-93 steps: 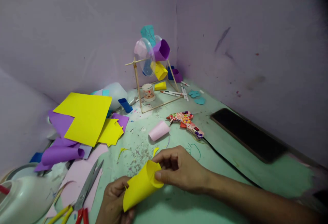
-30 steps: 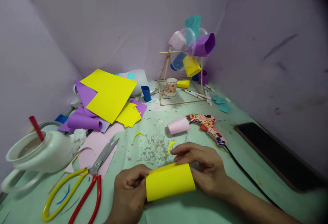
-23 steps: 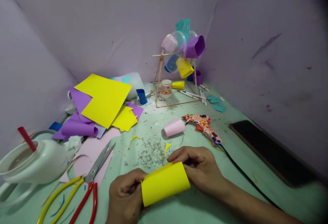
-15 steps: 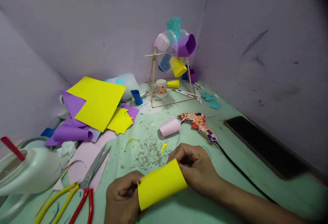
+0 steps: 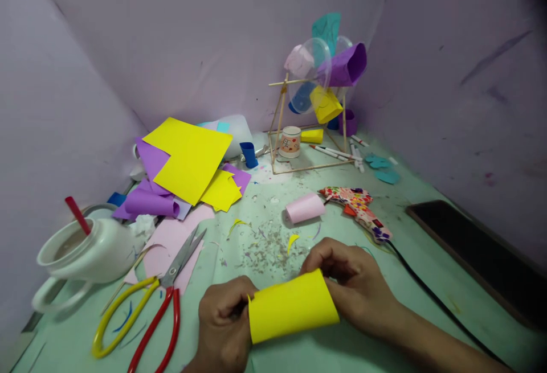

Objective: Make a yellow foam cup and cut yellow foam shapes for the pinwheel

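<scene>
So, my corner setup: two purplish walls (image 5: 205, 48) meet behind a pale green table (image 5: 410, 236) that's pretty grubby in the middle. Biggest thing on it is the stick frame (image 5: 314, 167) at the back, carrying clear discs (image 5: 314, 77) with paper pieces (image 5: 344, 66) in teal, pink, purple, blue and yellow around them. Over to the right lies a dark phone (image 5: 474, 259), and at the left edge there's a white pot (image 5: 106, 248) with a red stick (image 5: 78, 216) poking out. The yellow sheets (image 5: 194, 154) sit on a heap of purple paper (image 5: 154, 199). Scissors (image 5: 172, 273) are near my left hand (image 5: 226, 324), blades spread a little, handles wide apart.

As for my grip: left thumb and fingers are closed on one end of the yellow paper tube (image 5: 293, 307), and my right hand (image 5: 350, 276) is curled at the other end, fingertips partly hidden behind the paper. That puts the tube front and centre, between both hands, lying sideways.

Just past it are a floral glue gun (image 5: 359, 208) and a smaller pink tube (image 5: 305, 208) by its nozzle. Then a printed paper cup (image 5: 289, 143) within the frame, some markers (image 5: 331, 154), teal scraps (image 5: 387, 176), and a tiny yellow snippet (image 5: 293, 242).
</scene>
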Demonstrator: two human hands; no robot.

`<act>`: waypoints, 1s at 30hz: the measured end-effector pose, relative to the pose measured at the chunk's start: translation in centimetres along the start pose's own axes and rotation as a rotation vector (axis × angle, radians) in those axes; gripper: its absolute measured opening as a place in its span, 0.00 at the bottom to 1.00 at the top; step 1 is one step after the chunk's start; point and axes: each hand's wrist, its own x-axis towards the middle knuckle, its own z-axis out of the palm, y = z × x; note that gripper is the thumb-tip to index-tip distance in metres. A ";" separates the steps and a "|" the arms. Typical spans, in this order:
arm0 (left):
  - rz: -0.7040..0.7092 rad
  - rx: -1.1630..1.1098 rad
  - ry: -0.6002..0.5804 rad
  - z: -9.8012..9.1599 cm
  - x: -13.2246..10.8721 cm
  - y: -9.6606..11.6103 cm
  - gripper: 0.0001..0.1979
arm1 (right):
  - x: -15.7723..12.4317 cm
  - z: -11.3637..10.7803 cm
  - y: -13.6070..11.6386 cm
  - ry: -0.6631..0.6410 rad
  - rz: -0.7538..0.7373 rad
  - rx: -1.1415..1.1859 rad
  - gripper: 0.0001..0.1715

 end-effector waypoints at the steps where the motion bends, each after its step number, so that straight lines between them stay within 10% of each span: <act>1: 0.047 0.021 -0.018 0.0 0.0 -0.1 0.11 | 0.0 -0.1 0.0 -0.011 -0.014 -0.012 0.08; 11: 0.228 0.130 -0.013 0.1 0.6 0.7 0.07 | -0.1 -0.3 -0.4 -0.011 -0.061 -0.061 0.07; 18: 0.069 0.142 -0.127 0.0 1.0 1.4 0.08 | -0.1 -0.3 -0.3 -0.037 -0.062 -0.032 0.08; 26: -0.510 -0.308 0.036 -0.6 1.4 -0.1 0.05 | 0.6 -0.3 -0.9 -0.111 0.063 0.409 0.17; 30: -0.563 -0.314 0.074 -0.5 1.6 -0.4 0.07 | 0.9 0.0 -1.1 -0.165 0.078 0.524 0.29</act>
